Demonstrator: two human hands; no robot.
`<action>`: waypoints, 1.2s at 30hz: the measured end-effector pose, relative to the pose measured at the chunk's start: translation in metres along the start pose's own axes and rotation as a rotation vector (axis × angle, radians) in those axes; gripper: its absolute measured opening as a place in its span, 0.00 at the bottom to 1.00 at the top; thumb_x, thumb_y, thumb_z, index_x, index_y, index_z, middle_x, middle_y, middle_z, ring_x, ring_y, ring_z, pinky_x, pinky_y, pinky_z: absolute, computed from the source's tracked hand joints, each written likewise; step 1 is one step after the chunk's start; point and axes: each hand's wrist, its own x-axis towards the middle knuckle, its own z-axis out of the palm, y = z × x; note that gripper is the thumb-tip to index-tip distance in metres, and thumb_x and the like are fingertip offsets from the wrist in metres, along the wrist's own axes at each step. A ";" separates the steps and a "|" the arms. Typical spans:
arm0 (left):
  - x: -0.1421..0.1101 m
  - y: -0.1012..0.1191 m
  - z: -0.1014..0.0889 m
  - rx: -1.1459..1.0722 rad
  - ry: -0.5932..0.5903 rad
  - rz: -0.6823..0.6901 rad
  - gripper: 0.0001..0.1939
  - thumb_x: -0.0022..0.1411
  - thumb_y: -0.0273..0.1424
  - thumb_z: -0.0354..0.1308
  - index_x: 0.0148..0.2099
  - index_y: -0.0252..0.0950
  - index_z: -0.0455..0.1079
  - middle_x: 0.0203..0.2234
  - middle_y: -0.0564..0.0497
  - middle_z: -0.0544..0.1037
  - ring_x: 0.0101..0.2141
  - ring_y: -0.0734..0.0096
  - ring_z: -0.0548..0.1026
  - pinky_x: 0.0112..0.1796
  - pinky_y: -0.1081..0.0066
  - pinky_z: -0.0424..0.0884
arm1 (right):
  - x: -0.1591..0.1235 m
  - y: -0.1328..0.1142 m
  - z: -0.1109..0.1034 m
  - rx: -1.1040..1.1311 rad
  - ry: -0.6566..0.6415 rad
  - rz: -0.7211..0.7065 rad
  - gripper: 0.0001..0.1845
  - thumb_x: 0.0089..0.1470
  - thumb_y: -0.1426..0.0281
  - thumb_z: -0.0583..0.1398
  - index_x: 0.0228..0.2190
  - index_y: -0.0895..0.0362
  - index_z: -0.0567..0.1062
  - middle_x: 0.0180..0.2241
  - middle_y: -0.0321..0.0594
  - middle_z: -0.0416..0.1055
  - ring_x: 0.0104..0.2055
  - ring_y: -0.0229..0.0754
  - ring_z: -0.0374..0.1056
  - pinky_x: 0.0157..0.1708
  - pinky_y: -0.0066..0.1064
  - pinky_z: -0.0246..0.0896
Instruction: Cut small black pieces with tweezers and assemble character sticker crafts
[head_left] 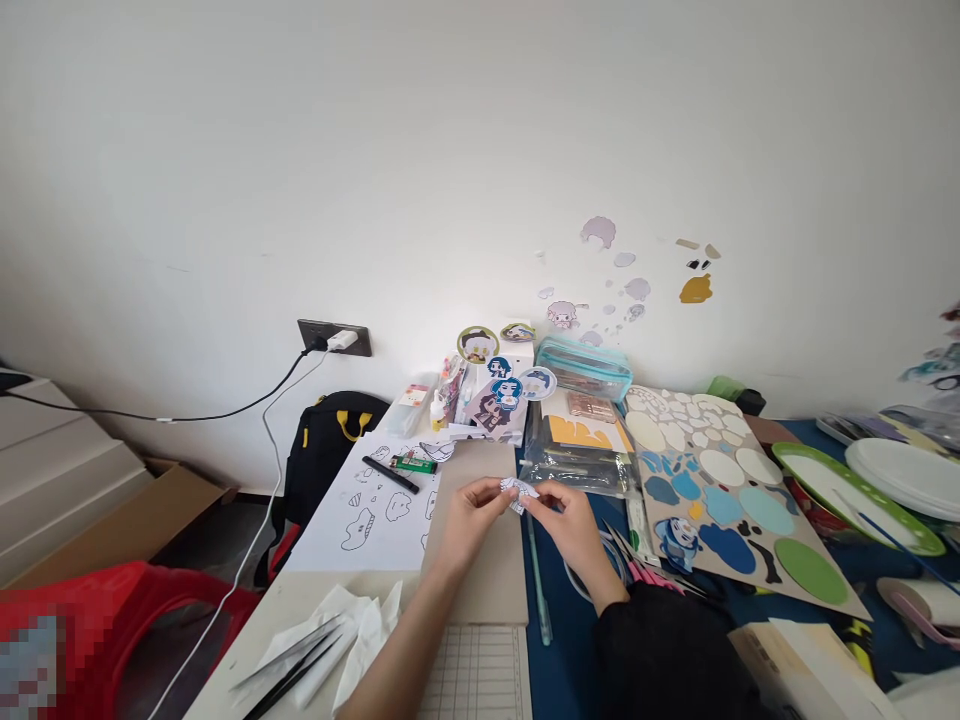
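Between my two hands is a small white paper cutout (519,491) with printed dark lines, held above a grey cardboard sheet (480,580). My left hand (480,510) pinches its left edge with thumb and finger. On the other edge, the fingers of my right hand (566,515) are closed on the same cutout. A pale green pen (538,585) lies on the blue mat just below my right hand. Pink-handled scissors (660,575) rest to the right of my right wrist, near a roll of tape partly hidden by the arm.
White drawing sheets (397,510) with a black pen (391,474) and a green box (414,464) lie left. Tweezers (300,650) rest on crumpled tissue (375,630) in front. On the right are a board of coloured cut shapes (750,560) and a green-rimmed tray (855,495).
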 end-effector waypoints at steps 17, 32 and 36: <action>0.000 0.001 -0.002 0.120 -0.037 -0.014 0.18 0.51 0.46 0.57 0.27 0.34 0.73 0.23 0.53 0.75 0.28 0.70 0.69 0.33 0.73 0.63 | 0.005 0.006 -0.005 0.225 -0.115 0.214 0.20 0.45 0.54 0.62 0.22 0.58 0.79 0.20 0.38 0.71 0.26 0.39 0.62 0.30 0.30 0.54; -0.002 -0.005 0.006 0.051 0.181 0.065 0.17 0.47 0.44 0.63 0.23 0.34 0.70 0.20 0.53 0.73 0.26 0.71 0.69 0.29 0.73 0.62 | 0.002 -0.004 -0.004 0.722 -0.272 0.656 0.24 0.57 0.55 0.52 0.32 0.61 0.78 0.33 0.46 0.74 0.24 0.30 0.63 0.24 0.22 0.57; -0.001 -0.010 0.009 0.014 0.210 0.082 0.17 0.46 0.44 0.63 0.24 0.34 0.69 0.20 0.53 0.72 0.26 0.71 0.68 0.30 0.73 0.63 | 0.003 -0.009 -0.006 0.730 -0.306 0.705 0.24 0.60 0.58 0.48 0.34 0.62 0.76 0.36 0.48 0.74 0.22 0.29 0.63 0.20 0.20 0.55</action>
